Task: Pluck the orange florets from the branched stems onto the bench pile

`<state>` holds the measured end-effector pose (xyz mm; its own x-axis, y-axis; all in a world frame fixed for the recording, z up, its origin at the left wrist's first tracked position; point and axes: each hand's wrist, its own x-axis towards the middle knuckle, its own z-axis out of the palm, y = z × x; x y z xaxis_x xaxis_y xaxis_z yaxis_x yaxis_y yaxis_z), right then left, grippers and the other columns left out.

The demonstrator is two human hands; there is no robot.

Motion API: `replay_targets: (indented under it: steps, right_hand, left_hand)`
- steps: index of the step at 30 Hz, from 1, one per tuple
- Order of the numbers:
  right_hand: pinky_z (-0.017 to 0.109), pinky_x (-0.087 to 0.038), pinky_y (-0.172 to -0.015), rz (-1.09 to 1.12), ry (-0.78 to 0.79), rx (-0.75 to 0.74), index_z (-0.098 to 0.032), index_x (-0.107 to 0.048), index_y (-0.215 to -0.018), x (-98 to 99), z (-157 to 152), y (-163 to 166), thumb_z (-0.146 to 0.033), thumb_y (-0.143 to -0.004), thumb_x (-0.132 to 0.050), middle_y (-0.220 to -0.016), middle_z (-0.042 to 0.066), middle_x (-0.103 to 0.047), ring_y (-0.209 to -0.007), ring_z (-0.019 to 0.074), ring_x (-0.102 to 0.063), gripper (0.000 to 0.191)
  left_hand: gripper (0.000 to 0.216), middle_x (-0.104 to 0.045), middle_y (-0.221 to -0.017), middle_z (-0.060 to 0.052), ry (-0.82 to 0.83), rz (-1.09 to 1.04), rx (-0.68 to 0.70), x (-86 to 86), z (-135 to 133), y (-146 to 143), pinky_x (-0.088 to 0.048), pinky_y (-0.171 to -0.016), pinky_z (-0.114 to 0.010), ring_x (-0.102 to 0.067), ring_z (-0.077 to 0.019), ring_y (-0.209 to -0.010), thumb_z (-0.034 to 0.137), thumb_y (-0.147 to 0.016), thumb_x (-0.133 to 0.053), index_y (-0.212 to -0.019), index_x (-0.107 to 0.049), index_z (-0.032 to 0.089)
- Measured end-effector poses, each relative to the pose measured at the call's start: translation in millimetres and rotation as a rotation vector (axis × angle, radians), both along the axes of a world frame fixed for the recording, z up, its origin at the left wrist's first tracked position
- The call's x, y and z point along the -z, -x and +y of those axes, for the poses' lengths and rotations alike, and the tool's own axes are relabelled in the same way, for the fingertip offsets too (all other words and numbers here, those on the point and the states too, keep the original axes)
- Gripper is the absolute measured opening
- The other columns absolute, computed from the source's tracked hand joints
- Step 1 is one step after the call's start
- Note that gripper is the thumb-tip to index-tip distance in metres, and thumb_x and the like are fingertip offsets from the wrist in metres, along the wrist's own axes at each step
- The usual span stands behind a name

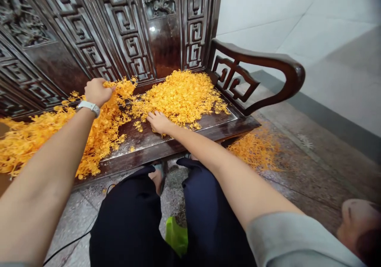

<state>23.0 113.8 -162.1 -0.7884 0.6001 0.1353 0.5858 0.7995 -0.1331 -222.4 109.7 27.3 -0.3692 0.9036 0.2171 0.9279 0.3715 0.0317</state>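
Note:
Two heaps of small yellow-orange plastic pieces, flower-like with thin spiky prongs, lie on a dark carved wooden bench. My left hand (99, 92), with a pale watch band at the wrist, is curled on a clump of the pieces at the top of the left heap (101, 134). At the near left edge of the right heap (184, 94) rests my right hand (159, 122), palm down, fingers apart and touching the pieces. Its fingertips are partly hidden among them. A few loose pieces (137, 125) lie between the heaps.
The bench's carved back (131, 33) rises behind the heaps, and its curved armrest (268, 62) stands at the right. More orange pieces (256, 148) lie on the floor. A green plastic object (176, 235) is between my legs. Another person's head (360, 223) shows at lower right.

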Motion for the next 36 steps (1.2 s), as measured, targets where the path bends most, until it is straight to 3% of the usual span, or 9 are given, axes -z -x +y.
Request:
replay_targets:
  steps: [4,7,10,17,23,27,32,34,36]
  right_hand:
    - [0.057,-0.040,-0.122,-0.016,-0.066,0.006,-0.013,-0.059,-0.153,-0.2,-7.4,-0.8,-0.008,-0.104,-0.039,-0.160,0.018,-0.057,-0.138,0.0411,-0.054,0.053]
    - [0.060,-0.030,-0.130,0.008,-0.089,0.029,-0.014,-0.037,-0.173,-3.5,-8.2,0.8,-0.002,-0.098,-0.045,-0.156,0.018,-0.061,-0.138,0.0417,-0.057,0.076]
    - [0.066,-0.024,-0.132,0.066,0.032,0.106,-0.009,-0.020,-0.177,-11.2,-5.4,0.5,-0.002,-0.088,-0.057,-0.160,0.022,-0.059,-0.145,0.0447,-0.051,0.097]
    - [0.069,-0.037,-0.121,0.247,0.148,0.336,-0.017,-0.064,-0.142,-26.8,0.9,-12.8,-0.014,-0.094,-0.058,-0.162,0.022,-0.054,-0.151,0.0472,-0.041,0.049]
    - [0.080,-0.010,-0.132,0.169,0.139,0.317,-0.014,-0.076,-0.122,-40.3,11.1,-23.9,-0.015,-0.087,-0.076,-0.181,0.022,-0.027,-0.170,0.0515,-0.015,0.035]
    - [0.083,0.001,-0.132,0.177,0.074,0.269,-0.012,-0.081,-0.101,-57.2,33.7,-36.0,-0.006,-0.080,-0.080,-0.188,0.013,-0.017,-0.171,0.0548,-0.009,0.022]
    - [0.074,0.002,-0.135,0.333,0.008,0.317,-0.009,-0.065,-0.070,-71.7,82.9,-64.5,-0.005,-0.081,-0.080,-0.178,0.021,-0.041,-0.168,0.0424,-0.019,0.019]
    - [0.069,-0.007,-0.137,0.430,0.003,0.434,-0.010,-0.062,-0.069,-72.1,101.1,-82.9,-0.016,-0.093,-0.075,-0.168,0.025,-0.052,-0.166,0.0363,-0.026,0.028]
    - [0.073,-0.015,-0.135,0.480,-0.009,0.524,-0.010,-0.065,-0.073,-69.9,113.0,-103.7,-0.028,-0.099,-0.071,-0.165,0.026,-0.056,-0.166,0.0397,-0.028,0.033]
  left_hand:
    - [0.079,-0.073,-0.135,-0.026,-0.068,-0.062,-0.078,7.9,-2.5,4.2,-0.050,-0.104,-0.045,-0.065,-0.0389,-0.120,0.069,-0.091,-0.061,-0.140,-0.073,0.008]
    - [0.075,-0.075,-0.131,-0.025,-0.092,-0.084,-0.092,9.2,-0.9,5.1,-0.051,-0.102,-0.044,-0.066,-0.0377,-0.117,0.067,-0.091,-0.063,-0.135,-0.075,0.008]
    - [0.067,-0.076,-0.129,-0.023,-0.084,-0.103,-0.093,6.7,0.2,1.3,-0.051,-0.103,-0.043,-0.067,-0.0356,-0.115,0.062,-0.096,-0.061,-0.131,-0.075,0.007]
    - [0.068,-0.075,-0.118,-0.023,0.047,0.027,-0.012,3.6,-0.3,-4.0,-0.052,-0.090,-0.039,-0.067,-0.0333,-0.100,0.072,-0.098,-0.055,-0.112,-0.074,0.008]
    - [0.072,-0.069,-0.088,-0.009,0.190,0.104,0.110,15.9,-4.0,9.8,-0.042,-0.075,-0.029,-0.057,-0.0228,-0.081,0.086,-0.092,-0.061,-0.094,-0.069,0.013]
    - [0.079,-0.057,-0.065,-0.002,0.305,0.169,0.175,24.3,-13.9,26.5,-0.037,-0.070,-0.030,-0.054,-0.0216,-0.073,0.098,-0.080,-0.065,-0.076,-0.062,0.019]
    - [0.086,-0.066,-0.074,-0.009,0.355,0.329,0.148,24.4,-30.3,50.4,-0.038,-0.066,-0.031,-0.059,-0.0240,-0.071,0.103,-0.084,-0.040,-0.073,-0.062,0.020]
    - [0.088,-0.074,-0.091,-0.016,0.372,0.398,0.077,21.7,-37.6,65.4,-0.043,-0.069,-0.032,-0.065,-0.0284,-0.082,0.094,-0.092,-0.027,-0.086,-0.070,0.017]
    - [0.092,-0.078,-0.110,-0.023,0.392,0.405,-0.039,18.6,-46.1,85.2,-0.050,-0.075,-0.034,-0.070,-0.0336,-0.096,0.083,-0.097,-0.020,-0.104,-0.076,0.011]
